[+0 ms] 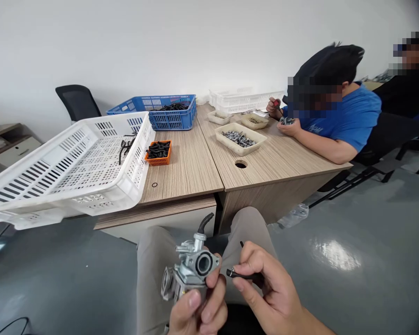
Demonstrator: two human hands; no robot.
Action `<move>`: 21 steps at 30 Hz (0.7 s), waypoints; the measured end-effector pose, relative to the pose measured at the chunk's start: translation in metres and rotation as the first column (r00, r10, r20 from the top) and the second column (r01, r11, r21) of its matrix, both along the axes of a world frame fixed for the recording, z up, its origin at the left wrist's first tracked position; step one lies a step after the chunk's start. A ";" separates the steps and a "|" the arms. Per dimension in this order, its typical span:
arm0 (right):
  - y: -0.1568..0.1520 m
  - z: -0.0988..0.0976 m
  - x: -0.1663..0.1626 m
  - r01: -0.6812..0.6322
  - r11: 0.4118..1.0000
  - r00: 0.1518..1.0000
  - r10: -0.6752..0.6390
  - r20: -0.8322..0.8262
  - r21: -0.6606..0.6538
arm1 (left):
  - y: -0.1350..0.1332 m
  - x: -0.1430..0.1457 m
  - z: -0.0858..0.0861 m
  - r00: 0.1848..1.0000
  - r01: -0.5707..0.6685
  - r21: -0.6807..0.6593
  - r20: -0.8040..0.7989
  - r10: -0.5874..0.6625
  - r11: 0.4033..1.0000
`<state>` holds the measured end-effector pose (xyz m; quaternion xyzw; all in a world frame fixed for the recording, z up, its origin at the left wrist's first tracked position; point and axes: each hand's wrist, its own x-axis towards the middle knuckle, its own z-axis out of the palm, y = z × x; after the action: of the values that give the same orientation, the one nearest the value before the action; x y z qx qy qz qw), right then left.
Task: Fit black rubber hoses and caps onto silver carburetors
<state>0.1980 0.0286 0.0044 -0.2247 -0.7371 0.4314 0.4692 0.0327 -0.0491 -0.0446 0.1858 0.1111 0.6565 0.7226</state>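
A silver metal carburetor (190, 269) is above my lap, its round flange opening turned toward me. My left hand (201, 311) is closed around its lower body. A short bent black rubber piece (206, 223) rises from the carburetor's top. Just right of the carburetor, my right hand (274, 284) pinches a thin black rubber hose (243, 275) between thumb and fingers. Near the hose's tip sits a small metal clip (232, 271). The hose end points at the carburetor and is apart from it. The rest of the hose is partly hidden by my fingers.
A white crate (91, 197) with black hoses overhangs the table's left edge. Beyond are an orange basket (159, 161) of black pieces, a blue crate (172, 122) and trays of metal parts (242, 150). A co-worker (356, 116) sits right, handling a part.
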 end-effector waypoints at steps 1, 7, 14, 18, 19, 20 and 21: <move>0.000 0.000 -0.001 -0.002 1.000 1.000 0.002 0.001 0.004 | 0.004 0.001 0.002 0.991 0.039 0.027 0.126 -0.042 0.999; 0.002 0.001 -0.002 0.015 0.999 1.000 -0.016 0.011 0.038 | 0.009 0.001 0.008 0.977 0.100 -0.048 0.192 -0.089 0.994; 0.004 0.003 -0.005 0.049 0.995 0.998 -0.053 0.039 0.090 | -0.001 0.004 -0.015 0.983 0.180 -0.034 0.026 -0.179 0.983; 0.004 0.001 -0.007 0.049 0.995 0.997 -0.055 0.063 0.091 | -0.003 0.006 -0.024 0.986 0.164 -0.097 -0.027 -0.167 0.982; 0.003 0.000 -0.007 0.049 0.995 0.996 -0.055 0.067 0.086 | -0.003 0.006 -0.024 0.985 0.168 -0.109 -0.030 -0.172 0.980; 0.003 0.000 -0.007 0.047 0.996 0.996 -0.053 0.070 0.079 | -0.003 0.005 -0.023 0.984 0.174 -0.109 -0.023 -0.178 0.979; 0.003 -0.001 -0.006 0.046 0.996 0.996 -0.051 0.070 0.074 | -0.003 0.005 -0.021 0.983 0.180 -0.105 -0.010 -0.182 0.978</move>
<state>0.1918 0.0317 0.0037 -0.2407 -0.7630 0.3844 0.4606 0.0378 -0.0521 -0.0660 0.1639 0.1350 0.5796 0.7868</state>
